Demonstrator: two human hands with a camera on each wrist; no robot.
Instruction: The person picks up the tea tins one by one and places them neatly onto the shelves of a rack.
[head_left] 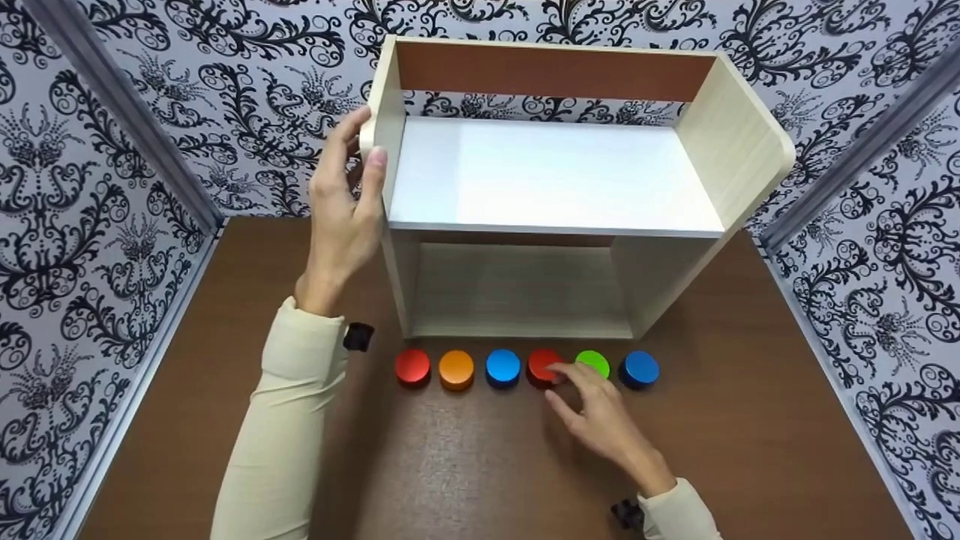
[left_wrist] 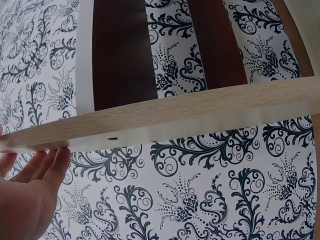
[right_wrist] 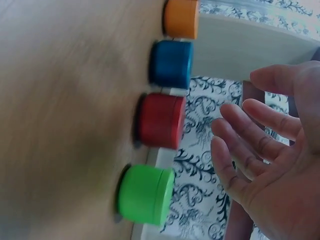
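A wooden two-tier shelf unit (head_left: 559, 176) with a white middle board stands on the table. My left hand (head_left: 343, 199) grips the front edge of its left side panel (left_wrist: 165, 112), thumb and fingers on opposite sides. In front of the shelf is a row of small round lidded containers: a red one (head_left: 412, 367), an orange one (head_left: 456, 369), a lighter blue one (head_left: 502, 367), a second red one (right_wrist: 161, 121), a green one (right_wrist: 146, 194) and a darker blue one (head_left: 640, 368). My right hand (head_left: 600, 416) hovers by the second red and green containers, fingers loosely bent, holding nothing.
The brown table (head_left: 450, 465) is bounded by patterned walls (head_left: 247, 90) at the back and both sides. Metal strips (head_left: 832, 390) run along the table's side edges. A reddish-brown back board (head_left: 555, 70) spans the top of the shelf.
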